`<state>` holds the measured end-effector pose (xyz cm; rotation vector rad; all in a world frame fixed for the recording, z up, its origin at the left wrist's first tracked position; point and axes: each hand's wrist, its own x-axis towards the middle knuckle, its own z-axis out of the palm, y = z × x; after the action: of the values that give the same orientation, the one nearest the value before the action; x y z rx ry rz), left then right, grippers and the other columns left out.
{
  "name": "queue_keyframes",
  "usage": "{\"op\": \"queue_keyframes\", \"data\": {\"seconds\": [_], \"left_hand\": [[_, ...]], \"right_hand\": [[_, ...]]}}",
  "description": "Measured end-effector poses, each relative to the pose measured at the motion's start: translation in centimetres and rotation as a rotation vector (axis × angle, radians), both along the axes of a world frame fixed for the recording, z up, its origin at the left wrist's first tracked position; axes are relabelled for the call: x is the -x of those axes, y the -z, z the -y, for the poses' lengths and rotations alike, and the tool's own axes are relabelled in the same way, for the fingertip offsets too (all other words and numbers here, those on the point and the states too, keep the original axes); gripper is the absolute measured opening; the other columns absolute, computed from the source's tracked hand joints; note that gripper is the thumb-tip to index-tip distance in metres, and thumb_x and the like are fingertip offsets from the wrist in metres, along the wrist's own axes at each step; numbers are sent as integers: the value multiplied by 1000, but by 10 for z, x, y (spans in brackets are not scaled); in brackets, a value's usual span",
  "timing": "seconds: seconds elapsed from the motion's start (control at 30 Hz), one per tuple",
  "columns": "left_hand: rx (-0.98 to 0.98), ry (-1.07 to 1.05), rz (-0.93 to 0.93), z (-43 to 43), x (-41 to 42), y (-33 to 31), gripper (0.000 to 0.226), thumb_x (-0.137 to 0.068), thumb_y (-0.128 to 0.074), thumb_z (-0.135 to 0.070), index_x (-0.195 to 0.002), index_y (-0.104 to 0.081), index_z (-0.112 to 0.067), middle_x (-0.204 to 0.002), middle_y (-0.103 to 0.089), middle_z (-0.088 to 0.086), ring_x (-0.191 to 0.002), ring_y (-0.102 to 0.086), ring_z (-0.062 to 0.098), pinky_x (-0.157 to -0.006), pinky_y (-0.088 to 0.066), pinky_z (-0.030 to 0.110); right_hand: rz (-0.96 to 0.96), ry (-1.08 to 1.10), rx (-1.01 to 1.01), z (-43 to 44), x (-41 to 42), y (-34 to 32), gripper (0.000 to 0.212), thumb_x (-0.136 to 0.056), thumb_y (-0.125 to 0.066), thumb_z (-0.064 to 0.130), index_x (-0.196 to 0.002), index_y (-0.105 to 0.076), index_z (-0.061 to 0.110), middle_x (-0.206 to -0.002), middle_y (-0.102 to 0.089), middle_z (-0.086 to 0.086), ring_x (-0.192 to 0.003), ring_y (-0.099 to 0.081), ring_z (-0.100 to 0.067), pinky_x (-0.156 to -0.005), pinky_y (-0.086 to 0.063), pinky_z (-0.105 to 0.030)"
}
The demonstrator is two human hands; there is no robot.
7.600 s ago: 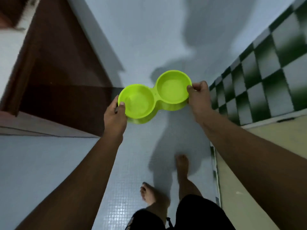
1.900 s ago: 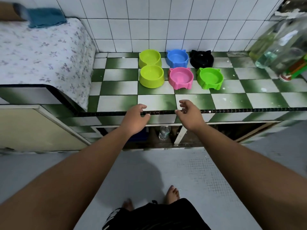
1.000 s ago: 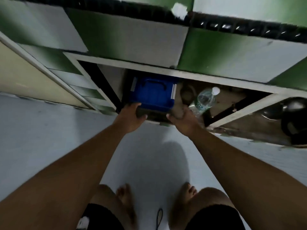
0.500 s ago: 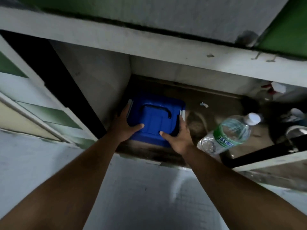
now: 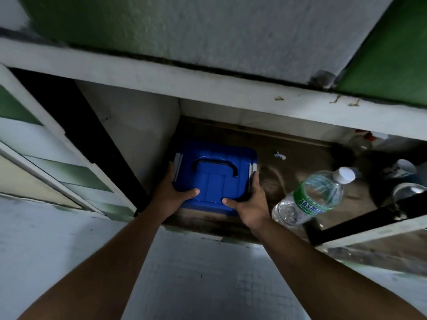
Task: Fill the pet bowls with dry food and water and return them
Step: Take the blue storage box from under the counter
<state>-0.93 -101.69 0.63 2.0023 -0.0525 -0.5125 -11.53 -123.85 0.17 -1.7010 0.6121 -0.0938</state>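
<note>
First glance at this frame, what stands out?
A bright blue box with a black handle sits in the dim cupboard under the counter, with the left hand and right hand clasped on its two sides. Just right of it stands a clear water bottle with a green label.

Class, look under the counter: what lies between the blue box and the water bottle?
In the head view, only the right hand gripping the blue box; beyond it, bare shelf up to the water bottle.
</note>
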Motion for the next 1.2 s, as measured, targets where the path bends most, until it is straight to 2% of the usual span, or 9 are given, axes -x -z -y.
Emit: {"op": "queue_keyframes", "data": {"seconds": [0.13,0.23,0.37,0.53,0.6,0.7,0.77,0.93,1.2], "left_hand": [[-6,-37,3,-6,36,-22,126,-70,-92,-37,-163,-7,-35,-164,-32,2,-146,-39,26,-117,-39,46],[-9,-71,-18,-22,75,-60,133,-58,-95,-53,-161,-12,-39,-159,-41,-4,-142,-46,19,-113,-45,47],[53,-83,-96,-52,131,-108,138,-51,-96,-60,-160,-15,-39,-158,-41,-8,-141,-47,13,-111,-48,46],[35,-81,-118,-68,204,-243,100,-67,-96,-32,-150,-40,-33,-137,-56,-17,-117,-55,-14,-109,-44,28],[-7,-88,-104,-77,222,-287,99,-67,-96,-31,-150,-42,-27,-137,-57,-13,-119,-57,-3,-109,-44,28],[-3,-98,-155,-91,251,-349,102,-64,-97,-35,-150,-41,-26,-139,-59,-6,-123,-59,13,-109,-48,38],[4,-123,-186,-97,268,-391,109,-61,-97,-40,-151,-38,-25,-138,-58,-4,-122,-60,15,-108,-50,42],[-8,-178,-176,-110,298,-477,110,-47,-98,-58,-141,-47,-29,-128,-66,-6,-113,-67,13,-98,-58,45],[85,-413,-68,-95,337,-583,73,-74,-89,-31,-135,-51,-23,-120,-66,-7,-104,-67,11,-73,-61,23]], "right_hand": [[-53,-4,-23,-1,24,-23,136,-45,-99,32,-152,-17,44,-141,-54,15,-125,-56,-4,-104,-51,-40],[-112,5,-61,-7,59,-45,151,-34,-101,48,-153,-8,44,-151,-44,12,-133,-50,-11,-103,-51,-49],[-127,-28,-34,-28,117,-124,129,-47,-99,16,-152,-26,31,-147,-49,3,-131,-53,-17,-96,-56,-48],[-162,-54,-63,-60,186,-238,110,-61,-95,18,-147,-28,35,-147,-43,6,-132,-49,-18,-107,-48,-45],[-171,-72,-46,-67,206,-279,105,-65,-94,19,-149,-33,25,-141,-50,3,-126,-54,-19,-104,-50,-45],[-161,-104,-35,-75,234,-343,100,-73,-88,22,-153,-29,29,-141,-52,8,-124,-56,-12,-103,-50,-34],[-170,-106,-31,-79,252,-385,92,-81,-81,30,-155,-26,32,-144,-50,10,-126,-54,-10,-104,-48,-31],[-172,-121,3,-78,286,-470,77,-93,-67,34,-157,-25,28,-155,-40,9,-138,-46,-15,-112,-43,-42],[-41,-220,64,-58,286,-570,74,-93,-67,20,-156,-28,25,-151,-44,8,-133,-47,-13,-113,-43,-40]]}}
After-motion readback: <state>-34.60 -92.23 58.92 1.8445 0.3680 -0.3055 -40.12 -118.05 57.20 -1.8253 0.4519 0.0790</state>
